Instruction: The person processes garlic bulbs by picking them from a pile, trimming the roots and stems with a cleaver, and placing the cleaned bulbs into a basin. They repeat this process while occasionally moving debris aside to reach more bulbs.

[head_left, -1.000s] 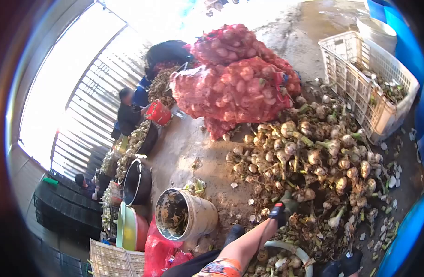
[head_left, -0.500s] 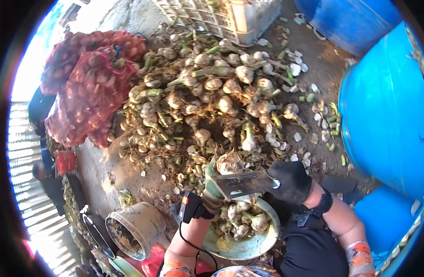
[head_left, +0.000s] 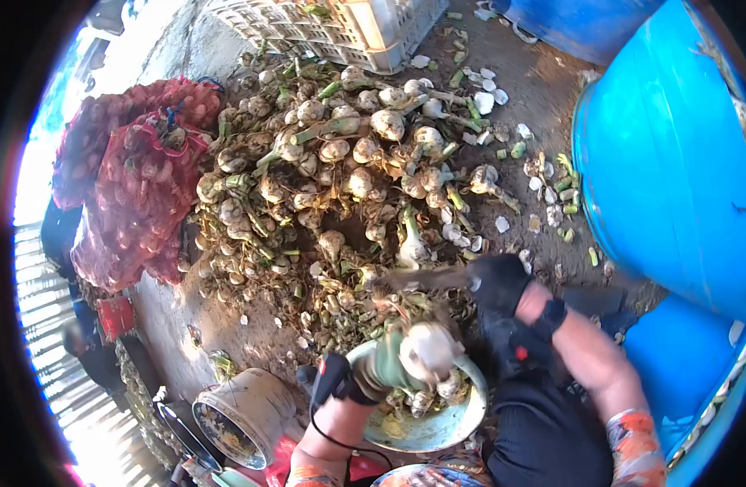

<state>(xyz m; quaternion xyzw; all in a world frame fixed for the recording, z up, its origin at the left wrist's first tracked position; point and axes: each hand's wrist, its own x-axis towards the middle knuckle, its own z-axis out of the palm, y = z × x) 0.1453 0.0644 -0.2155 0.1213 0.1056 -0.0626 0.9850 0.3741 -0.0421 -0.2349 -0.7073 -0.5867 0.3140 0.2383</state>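
My left hand (head_left: 387, 364), in a greenish work glove, is closed on a whitish garlic bulb (head_left: 430, 352), blurred by motion. It is over the near basin (head_left: 442, 434), a pale green bowl with several garlic bulbs inside. In a black glove, my right hand (head_left: 499, 286) grips a broad-bladed knife (head_left: 428, 278). The blurred blade points left, beyond the basin and apart from the held bulb. Dry roots or trimmings (head_left: 409, 307) smear in the air between blade and bulb. A large heap of garlic (head_left: 361, 183) with stalks lies on the ground ahead.
Red mesh sacks (head_left: 141, 183) of garlic stand at the left, and a plastic crate (head_left: 348, 32) at the back. A big blue tub (head_left: 673, 162) rises on the right. A dirty white bucket (head_left: 259, 414) lies tipped at the lower left. Cut stalks and peelings litter the floor.
My left hand has brought the garlic bulb down and toward me, over the basin. The knife has come away from the bulb and moved up the picture. The whole view has shifted slightly.
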